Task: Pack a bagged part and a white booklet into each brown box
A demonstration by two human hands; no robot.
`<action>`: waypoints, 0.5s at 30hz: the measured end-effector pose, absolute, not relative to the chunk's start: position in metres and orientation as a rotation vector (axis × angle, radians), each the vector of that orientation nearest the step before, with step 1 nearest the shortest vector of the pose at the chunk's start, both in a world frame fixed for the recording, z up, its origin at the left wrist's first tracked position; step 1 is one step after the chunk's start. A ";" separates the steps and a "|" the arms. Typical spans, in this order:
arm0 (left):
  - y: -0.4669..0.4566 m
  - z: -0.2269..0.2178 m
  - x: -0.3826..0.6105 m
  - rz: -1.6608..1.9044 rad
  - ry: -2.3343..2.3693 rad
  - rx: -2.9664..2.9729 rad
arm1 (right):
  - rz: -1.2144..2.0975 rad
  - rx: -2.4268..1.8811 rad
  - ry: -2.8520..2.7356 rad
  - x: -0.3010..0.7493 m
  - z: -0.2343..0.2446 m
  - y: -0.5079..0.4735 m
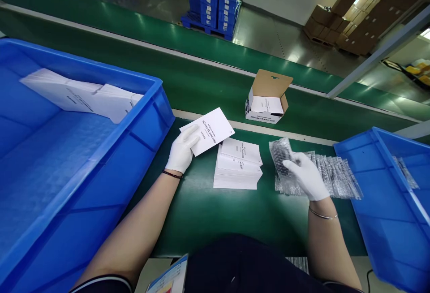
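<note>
From the head view, there are two hands in white gloves over one green tabletop (235, 217). The left hand (181, 149) has its thumb and fingers closed on one white booklet (215, 127), held near the far edge; the right hand (307, 176) pinches one clear bubble-wrap bag (280, 149) above the right half. Between them sits one booklet stack (237, 178) (too tightly piled to count), its top booklets askew. One overlapping row of bags (336, 176) runs toward the right edge, again past exact counting. Of containers, there are two blue bins and one carton. The left bin (134, 163), along the left edge, holds white booklets (80, 93) against its far wall; the right bin (369, 212), at the right edge, holds some clear wrap (406, 172). Just past the far edge, the carton (264, 117) stands open with a white booklet showing inside.
</note>
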State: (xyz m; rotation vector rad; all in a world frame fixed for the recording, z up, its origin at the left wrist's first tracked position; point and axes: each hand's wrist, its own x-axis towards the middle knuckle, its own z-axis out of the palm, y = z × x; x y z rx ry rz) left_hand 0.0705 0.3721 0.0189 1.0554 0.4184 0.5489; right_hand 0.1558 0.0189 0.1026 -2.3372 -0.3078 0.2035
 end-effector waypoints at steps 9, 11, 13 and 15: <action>0.378 0.013 0.073 0.551 0.482 1.043 | 0.424 -1.516 -0.216 0.187 0.114 0.054; 0.379 0.014 0.073 0.539 0.463 1.040 | 0.381 -1.509 -0.201 0.194 0.108 0.067; 0.380 0.015 0.073 0.526 0.436 1.050 | 0.359 -1.498 -0.207 0.199 0.099 0.076; 0.382 0.015 0.074 0.522 0.429 1.066 | 0.346 -1.538 -0.250 0.201 0.090 0.081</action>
